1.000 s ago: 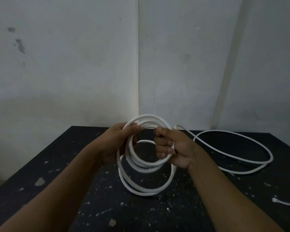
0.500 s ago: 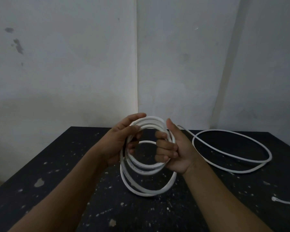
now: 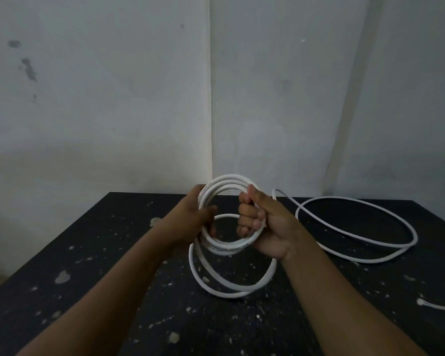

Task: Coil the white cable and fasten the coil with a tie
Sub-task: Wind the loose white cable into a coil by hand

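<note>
- The left hand (image 3: 190, 219) gripped the left side of the coil (image 3: 229, 181), with thumb and fingers curled round the bunched turns, apparently to keep them from springing apart.
- The right hand (image 3: 270, 227) was clenched round the right side of the same coil with the thumb raised along the top. This looked like a grip for pressing a fresh turn against the others.
- Both hands held the coil upright above the counter (image 3: 113, 253), near its middle, so the ring faced the person.
- The upper turns sat tight together, but one wider turn (image 3: 231, 294) sagged below the hands toward the counter, not yet pulled in to match.
- From the right hand the cable (image 3: 288, 199) ran off to the right into a loose loop (image 3: 415, 236) lying flat on the counter, well apart from the coil. It probably lay slack there so it could feed in without snagging.
- A cable end (image 3: 420, 301) showed near the right edge of the view, and its link to the loop ran out of sight.
- By my judgement the coiling was partly done, with the loose loop left to wind.
- No tie was in view, so fastening had not begun.
- Behind the paint-flecked dark counter rose a pale wall (image 3: 113, 98).
</note>
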